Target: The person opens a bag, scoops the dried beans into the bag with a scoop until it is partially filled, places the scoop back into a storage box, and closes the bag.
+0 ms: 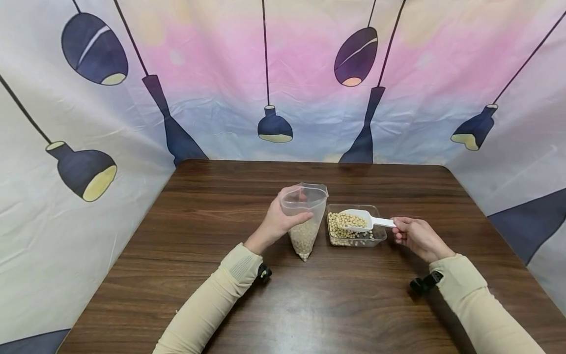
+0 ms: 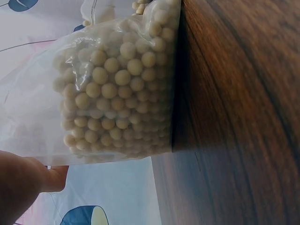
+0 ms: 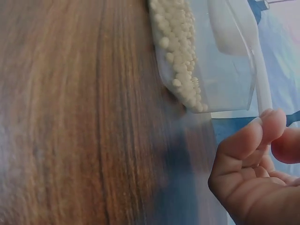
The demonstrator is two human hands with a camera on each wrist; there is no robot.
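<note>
A clear plastic bag [image 1: 306, 231] stands upright on the table, its lower part filled with round pale soybeans [image 2: 122, 89]. My left hand [image 1: 287, 214] holds the bag near its open mouth, thumb on the near side and fingers around the far side. To the right of the bag sits a clear rectangular container [image 1: 379, 237] with more soybeans inside. My right hand [image 1: 417, 236] pinches the handle end of a white scoop [image 1: 369, 218], which is heaped with soybeans above the container. In the right wrist view the scoop's handle [image 3: 263, 89] passes over the container's rim.
The dark wood-grain table [image 1: 300, 305] carries the bag and container near its middle. A printed cloth [image 1: 221, 64] with lamp pictures hangs behind the table and along both sides. Each wrist wears a small black camera, such as the right camera [image 1: 426, 283].
</note>
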